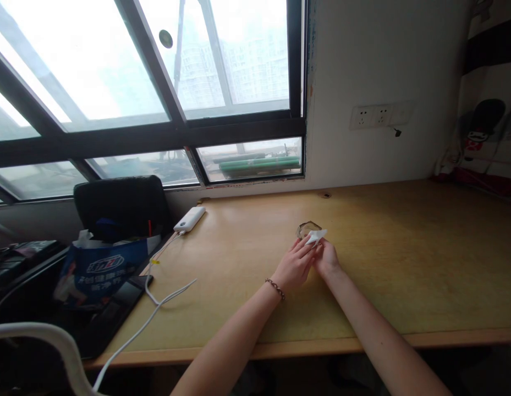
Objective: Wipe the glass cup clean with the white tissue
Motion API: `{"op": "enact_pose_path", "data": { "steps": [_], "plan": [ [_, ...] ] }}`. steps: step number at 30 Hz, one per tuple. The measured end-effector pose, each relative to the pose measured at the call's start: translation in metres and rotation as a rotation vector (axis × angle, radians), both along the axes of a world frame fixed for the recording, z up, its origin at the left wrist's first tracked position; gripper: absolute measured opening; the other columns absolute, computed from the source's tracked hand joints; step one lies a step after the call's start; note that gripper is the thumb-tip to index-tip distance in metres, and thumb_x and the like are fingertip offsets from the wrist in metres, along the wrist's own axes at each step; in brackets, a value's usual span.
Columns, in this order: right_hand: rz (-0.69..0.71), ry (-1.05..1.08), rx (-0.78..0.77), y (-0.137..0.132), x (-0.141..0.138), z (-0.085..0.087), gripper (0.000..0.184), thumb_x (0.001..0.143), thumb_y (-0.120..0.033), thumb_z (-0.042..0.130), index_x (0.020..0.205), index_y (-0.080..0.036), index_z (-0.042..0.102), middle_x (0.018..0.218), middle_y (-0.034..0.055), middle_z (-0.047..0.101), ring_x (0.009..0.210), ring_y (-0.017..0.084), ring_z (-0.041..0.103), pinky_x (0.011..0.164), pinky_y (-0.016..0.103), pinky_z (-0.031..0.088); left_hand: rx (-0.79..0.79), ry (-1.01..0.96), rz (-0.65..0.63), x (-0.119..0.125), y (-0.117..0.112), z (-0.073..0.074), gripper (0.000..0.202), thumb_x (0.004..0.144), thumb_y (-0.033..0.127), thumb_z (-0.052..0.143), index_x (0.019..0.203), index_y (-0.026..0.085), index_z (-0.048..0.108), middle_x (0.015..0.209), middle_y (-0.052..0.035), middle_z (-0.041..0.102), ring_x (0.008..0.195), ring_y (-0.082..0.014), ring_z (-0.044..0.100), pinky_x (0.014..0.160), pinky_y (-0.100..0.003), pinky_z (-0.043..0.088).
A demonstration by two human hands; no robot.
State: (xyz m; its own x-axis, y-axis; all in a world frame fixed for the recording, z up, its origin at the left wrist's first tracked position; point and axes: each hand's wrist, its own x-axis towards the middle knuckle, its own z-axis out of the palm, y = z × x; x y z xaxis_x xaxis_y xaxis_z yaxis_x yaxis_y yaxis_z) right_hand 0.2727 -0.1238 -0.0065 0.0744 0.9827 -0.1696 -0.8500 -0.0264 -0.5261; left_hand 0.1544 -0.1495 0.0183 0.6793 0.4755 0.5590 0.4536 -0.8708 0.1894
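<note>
Both my hands meet over the middle of the desk (pixel 247 258). My left hand (pixel 294 264), with a braided bracelet (pixel 275 289) at the wrist, has its fingers closed on a crumpled white tissue (pixel 317 236). The tissue's corner sticks out past the fingertips. Just beyond it shows the rim of a clear glass dish (pixel 308 226), its lower part covered by the tissue and fingers. From the other side my right hand (pixel 327 257) curls around the dish, its fingers mostly hidden. Whether the dish touches the desk I cannot tell.
At the desk's left edge lies a white power bank (pixel 190 219) with a white cable (pixel 146 324) trailing forward. Left of the desk are a black chair (pixel 121 203) and a blue bag (pixel 102 272). A wall socket (pixel 371 115) and patterned curtain (pixel 486 110) are at right.
</note>
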Motion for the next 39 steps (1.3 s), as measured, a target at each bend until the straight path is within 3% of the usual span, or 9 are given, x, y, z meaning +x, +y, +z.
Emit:
{"op": "enact_pose_path", "data": {
  "steps": [3,7,15,19,23,29,34,39],
  "plan": [
    [0.049,0.112,-0.101,-0.001,-0.002,0.003,0.020,0.077,-0.015,0.039,0.071,-0.014,0.058,0.065,0.0026,0.064,0.061,0.010,0.061,0.057,0.017,0.050,0.027,0.029,0.010,0.001,-0.001,0.002,0.040,0.084,0.016,0.028,0.123,0.014,0.037,0.126,-0.0097,0.041,0.126,-0.0184,0.017,0.103,-0.042,0.020],
    [0.042,0.147,-0.060,-0.002,-0.001,0.007,0.019,0.079,-0.018,0.039,0.077,-0.014,0.057,0.069,0.0036,0.064,0.064,0.011,0.061,0.058,0.019,0.051,0.036,0.042,0.070,-0.003,0.001,0.004,0.038,0.084,0.017,0.028,0.121,0.014,0.040,0.127,-0.0102,0.040,0.126,-0.0180,0.019,0.104,-0.042,0.018],
    [0.083,-0.042,-0.029,-0.003,-0.001,0.004,0.008,0.077,-0.023,0.047,0.080,-0.018,0.052,0.074,0.0033,0.064,0.058,0.014,0.062,0.058,0.030,0.053,-0.091,-0.207,0.220,-0.010,0.014,-0.006,0.037,0.086,0.022,0.028,0.120,0.018,0.041,0.128,-0.0085,0.039,0.122,-0.0173,0.028,0.102,-0.040,0.023],
    [0.117,-0.184,0.001,-0.011,-0.007,0.010,0.013,0.076,-0.029,0.051,0.083,-0.017,0.049,0.075,0.0038,0.065,0.057,0.015,0.062,0.057,0.034,0.053,-0.311,-0.516,0.265,-0.012,0.024,-0.012,0.036,0.085,0.028,0.032,0.117,0.018,0.046,0.123,-0.0079,0.046,0.116,-0.0187,0.037,0.099,-0.037,0.027],
    [0.123,-0.261,0.044,-0.015,-0.009,0.015,0.021,0.074,-0.034,0.054,0.085,-0.017,0.047,0.079,0.0046,0.065,0.058,0.016,0.063,0.057,0.037,0.054,-0.695,-0.851,0.184,-0.015,0.034,-0.015,0.038,0.083,0.038,0.036,0.108,0.015,0.054,0.108,-0.0068,0.057,0.101,-0.0194,0.051,0.088,-0.032,0.038],
    [-0.018,-0.395,0.024,-0.011,-0.007,0.010,0.029,0.070,-0.041,0.057,0.083,-0.018,0.047,0.073,0.0028,0.065,0.048,0.014,0.061,0.039,0.026,0.051,-1.256,-1.084,0.093,-0.008,0.036,-0.023,0.047,0.071,0.050,0.048,0.089,0.009,0.061,0.084,-0.0091,0.063,0.076,-0.0175,0.057,0.069,-0.028,0.046],
    [-0.064,-0.571,0.018,-0.012,-0.007,0.010,0.036,0.068,-0.050,0.054,0.083,-0.018,0.047,0.071,0.0028,0.065,0.044,0.013,0.058,0.031,0.021,0.045,-1.368,-1.103,-0.013,-0.005,0.029,-0.019,0.047,0.072,0.049,0.049,0.095,0.010,0.060,0.092,-0.0107,0.062,0.075,-0.0165,0.058,0.065,-0.026,0.047],
    [-0.010,-0.664,-0.035,-0.011,-0.009,0.007,0.039,0.069,-0.056,0.048,0.084,-0.020,0.048,0.070,0.0017,0.063,0.037,0.012,0.055,0.028,0.022,0.042,-1.355,-1.042,0.091,-0.008,0.027,-0.018,0.047,0.068,0.050,0.054,0.086,0.007,0.062,0.083,-0.0113,0.064,0.068,-0.0162,0.059,0.058,-0.023,0.047]
  ]
}}
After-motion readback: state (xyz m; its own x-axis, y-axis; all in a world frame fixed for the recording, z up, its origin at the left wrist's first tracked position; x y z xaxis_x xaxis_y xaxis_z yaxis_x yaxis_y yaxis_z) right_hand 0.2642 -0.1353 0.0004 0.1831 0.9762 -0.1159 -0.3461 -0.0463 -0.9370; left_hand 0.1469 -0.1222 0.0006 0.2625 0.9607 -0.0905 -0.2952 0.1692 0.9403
